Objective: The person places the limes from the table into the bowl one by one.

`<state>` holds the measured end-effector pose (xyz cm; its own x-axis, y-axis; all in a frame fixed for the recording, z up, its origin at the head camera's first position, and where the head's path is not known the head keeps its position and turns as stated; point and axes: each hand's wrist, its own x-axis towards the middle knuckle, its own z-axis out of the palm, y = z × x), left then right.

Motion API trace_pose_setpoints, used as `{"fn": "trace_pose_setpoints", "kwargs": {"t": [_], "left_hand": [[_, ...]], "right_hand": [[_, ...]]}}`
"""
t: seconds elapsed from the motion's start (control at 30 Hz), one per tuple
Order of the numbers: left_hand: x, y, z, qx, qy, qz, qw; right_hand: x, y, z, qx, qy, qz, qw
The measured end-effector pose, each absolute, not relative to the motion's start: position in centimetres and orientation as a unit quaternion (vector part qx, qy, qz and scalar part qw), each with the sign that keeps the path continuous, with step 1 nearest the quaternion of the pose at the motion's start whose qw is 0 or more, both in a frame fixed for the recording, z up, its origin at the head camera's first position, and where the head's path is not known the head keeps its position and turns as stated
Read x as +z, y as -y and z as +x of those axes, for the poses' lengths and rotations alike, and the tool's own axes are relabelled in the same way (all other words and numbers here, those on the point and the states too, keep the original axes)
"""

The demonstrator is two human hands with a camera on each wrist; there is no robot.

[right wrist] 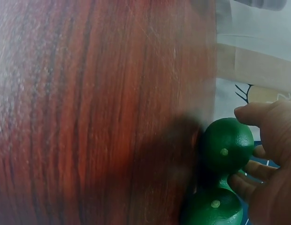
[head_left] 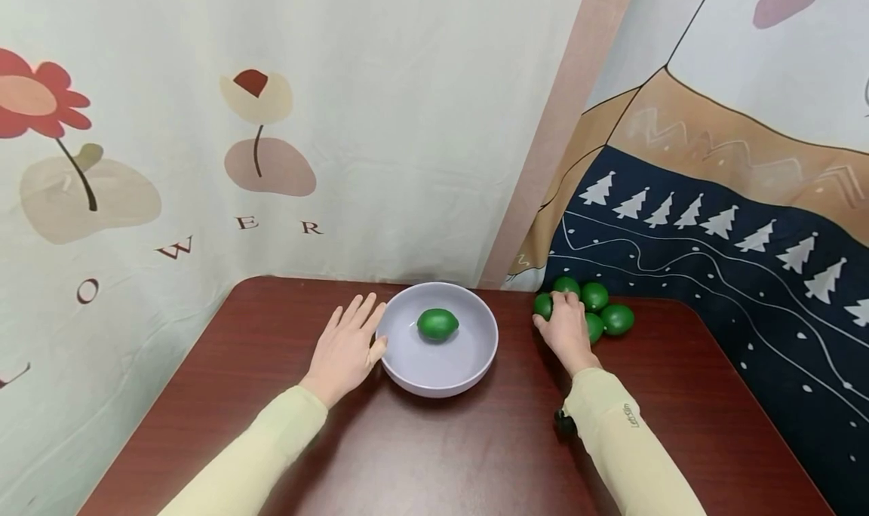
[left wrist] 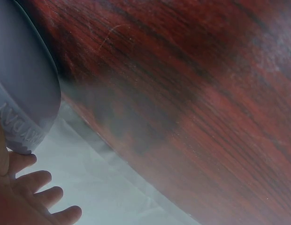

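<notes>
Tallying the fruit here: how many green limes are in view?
6: one lime in the bowl, five limes clustered around the right hand; more may be hidden beneath it.

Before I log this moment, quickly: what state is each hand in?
Left hand: open, spread at the side of the bowl.
Right hand: closed around a green lime; how firmly cannot be told.

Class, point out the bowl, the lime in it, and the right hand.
Bowl [head_left: 437, 366]: head view, bare inside surface.
Lime [head_left: 437, 324]: head view, middle of its upper side.
Right hand [head_left: 567, 327]: head view, back of the hand.
</notes>
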<state>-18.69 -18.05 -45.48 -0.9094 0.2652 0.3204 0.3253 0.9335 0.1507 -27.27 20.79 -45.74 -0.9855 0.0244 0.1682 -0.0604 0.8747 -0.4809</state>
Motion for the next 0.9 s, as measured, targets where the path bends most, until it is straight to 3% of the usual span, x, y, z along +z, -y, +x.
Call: {"fn": "trace_pose_setpoints", "kwargs": {"t": [0.37,0.9], "left_hand": [[-45.53,17.97,-18.55,-0.108,0.966,-0.158,0.172],[-45.43,17.98,-18.59,-0.103,0.97,-0.152,0.156]], "right_hand": [[-45.95,-20.56,-27.24,0.239,0.967,0.005,0.091],[-46.09,-20.3,-27.25,0.23,0.966,0.034,0.11]]}}
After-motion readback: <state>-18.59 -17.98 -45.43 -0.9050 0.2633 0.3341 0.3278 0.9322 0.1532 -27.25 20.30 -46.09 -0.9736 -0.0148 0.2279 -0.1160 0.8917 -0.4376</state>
